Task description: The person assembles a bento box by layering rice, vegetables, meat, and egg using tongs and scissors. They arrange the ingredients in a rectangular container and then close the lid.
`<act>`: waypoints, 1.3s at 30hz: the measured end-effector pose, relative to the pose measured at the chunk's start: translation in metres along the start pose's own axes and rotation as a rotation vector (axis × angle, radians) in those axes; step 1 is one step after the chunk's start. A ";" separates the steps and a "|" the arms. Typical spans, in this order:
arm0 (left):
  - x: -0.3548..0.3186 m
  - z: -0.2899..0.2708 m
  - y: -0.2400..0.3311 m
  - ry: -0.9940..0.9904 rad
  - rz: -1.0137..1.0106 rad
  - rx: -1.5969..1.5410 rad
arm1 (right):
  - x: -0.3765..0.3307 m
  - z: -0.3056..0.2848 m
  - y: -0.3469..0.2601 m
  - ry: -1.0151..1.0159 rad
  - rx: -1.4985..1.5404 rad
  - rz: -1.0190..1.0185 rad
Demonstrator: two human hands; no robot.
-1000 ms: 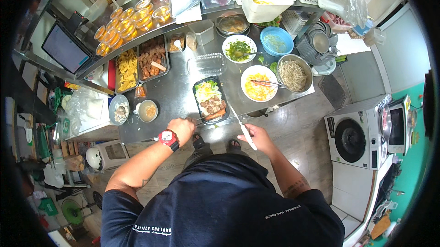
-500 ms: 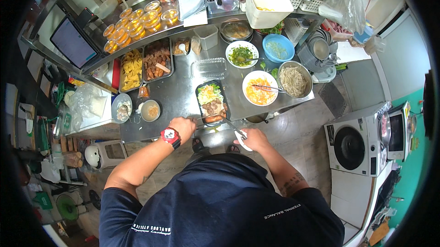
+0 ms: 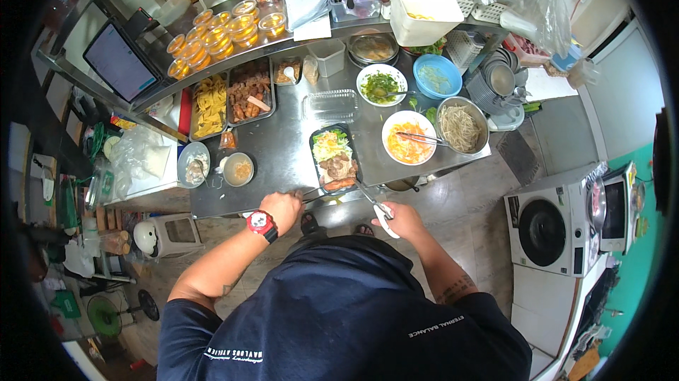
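Observation:
A black takeaway tray (image 3: 316, 146) stands near the counter's front edge, filled with shredded vegetables (image 3: 331, 145), cut browned meat and a reddish-brown roll-like piece (image 3: 339, 184) at its near end. In my right hand (image 3: 403, 221) is a pair of scissors (image 3: 382, 215) with white handles, its blades pointing at the tray's near right corner. Just left of the tray's near end, my left hand (image 3: 284, 210) is closed round a thin metal utensil (image 3: 310, 191) reaching toward the roll-like piece. The kind of utensil cannot be made out. Behind the tray lies a clear plastic lid (image 3: 331, 106).
Right of the tray are a bowl of shredded carrot (image 3: 409, 149) with tongs, a bowl of bean sprouts (image 3: 460, 126) and a bowl of chopped greens (image 3: 380, 85). Metal trays of yellow slices (image 3: 209, 107) and browned meat (image 3: 250, 95) stand left. Sauce cups (image 3: 219, 42) line the shelf.
My right hand has drawn slightly right and back with the scissors, whose blades are now farther from the roll-like piece. My left hand stays near the tray. The whole view has shifted a little.

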State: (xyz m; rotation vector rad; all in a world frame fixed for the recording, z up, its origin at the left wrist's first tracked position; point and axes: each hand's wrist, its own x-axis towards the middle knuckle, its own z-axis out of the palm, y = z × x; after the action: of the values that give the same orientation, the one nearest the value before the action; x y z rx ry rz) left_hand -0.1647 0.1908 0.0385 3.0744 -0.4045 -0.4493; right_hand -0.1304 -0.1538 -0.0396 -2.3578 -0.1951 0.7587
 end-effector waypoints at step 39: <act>0.169 0.122 -0.300 0.402 -0.637 -0.576 | 0.347 0.132 -0.327 0.110 -0.472 -0.350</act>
State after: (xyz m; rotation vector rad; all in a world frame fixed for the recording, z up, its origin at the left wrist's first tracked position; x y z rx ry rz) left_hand 0.0328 0.4413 -0.1398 2.5478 0.6152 0.0681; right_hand 0.0978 0.2830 -0.0821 -2.6843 -0.7907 0.4439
